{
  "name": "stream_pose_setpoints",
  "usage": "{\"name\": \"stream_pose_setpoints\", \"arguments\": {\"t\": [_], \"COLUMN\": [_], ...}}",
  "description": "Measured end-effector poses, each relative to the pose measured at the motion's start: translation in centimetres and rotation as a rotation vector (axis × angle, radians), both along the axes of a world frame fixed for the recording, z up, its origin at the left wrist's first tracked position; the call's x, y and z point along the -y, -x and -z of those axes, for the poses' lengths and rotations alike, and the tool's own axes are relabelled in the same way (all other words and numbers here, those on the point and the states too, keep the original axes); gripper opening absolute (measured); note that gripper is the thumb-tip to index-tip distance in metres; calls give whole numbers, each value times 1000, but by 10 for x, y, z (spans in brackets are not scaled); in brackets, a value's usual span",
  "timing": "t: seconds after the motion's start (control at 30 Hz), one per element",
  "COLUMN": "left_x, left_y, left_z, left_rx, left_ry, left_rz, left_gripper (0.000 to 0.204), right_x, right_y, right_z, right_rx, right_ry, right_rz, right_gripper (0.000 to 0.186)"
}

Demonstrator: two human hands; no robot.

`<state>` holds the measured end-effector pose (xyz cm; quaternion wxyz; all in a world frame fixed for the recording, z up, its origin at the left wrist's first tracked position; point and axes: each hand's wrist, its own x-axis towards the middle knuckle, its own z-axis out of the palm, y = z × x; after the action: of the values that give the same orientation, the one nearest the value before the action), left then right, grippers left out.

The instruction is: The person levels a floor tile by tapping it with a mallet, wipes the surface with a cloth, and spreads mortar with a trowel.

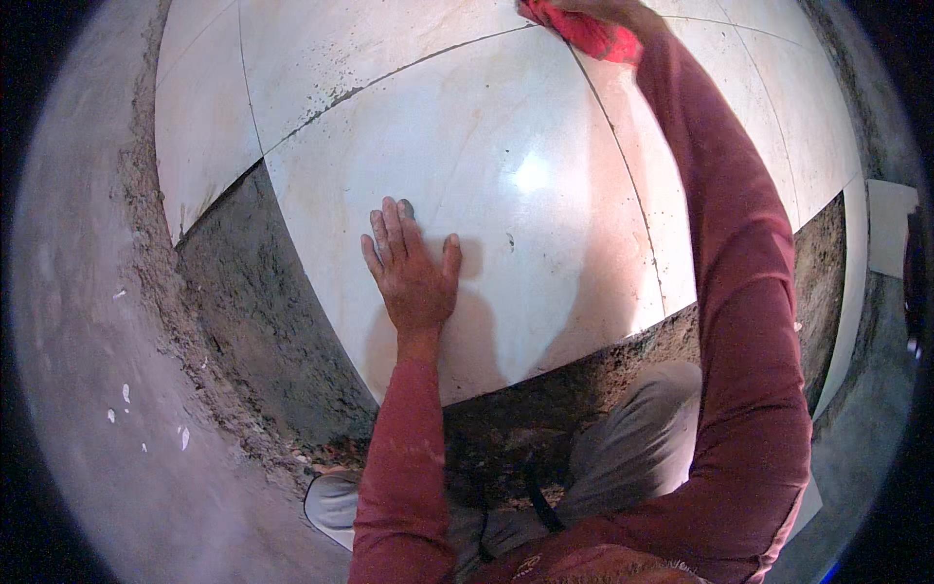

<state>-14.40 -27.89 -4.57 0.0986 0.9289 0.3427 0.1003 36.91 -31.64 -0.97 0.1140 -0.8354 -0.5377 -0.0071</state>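
Far and to the right of the left hand (416,282), whose grip is released with fingers spread on the pale tile (448,146), the red cloth (593,35) lies at the tile's far-right corner, long axis far-left to near-right, grasped by the nearer right hand (623,10).

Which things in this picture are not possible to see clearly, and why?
Head view:
Right hand: cut off by the top edge; its grip on the red cloth is unclear.
Palm of left hand: hidden by the hand's back; contact with the pale tile is unclear.
Dark object, far right: cropped by fisheye rim.
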Motion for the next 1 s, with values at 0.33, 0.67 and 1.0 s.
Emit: {"name": "stream_pose_setpoints", "arguments": {"t": [0.33,0.67,1.0], "left_x": [3,5,0], "left_y": [1,7,9], "left_z": [4,11,14], "left_rx": [3,36,30], "left_ry": [-75,-150,-147], "left_rz": [6,22,-29], "left_gripper": [75,74,76], "right_x": [67,311,500], "right_y": [83,289,257], "right_z": [36,-16,-63], "right_rx": [200,-160,-664], "right_ry": [-245,49,-148], "right_rz": [4,236,531], "right_gripper": [44,47,37]}}
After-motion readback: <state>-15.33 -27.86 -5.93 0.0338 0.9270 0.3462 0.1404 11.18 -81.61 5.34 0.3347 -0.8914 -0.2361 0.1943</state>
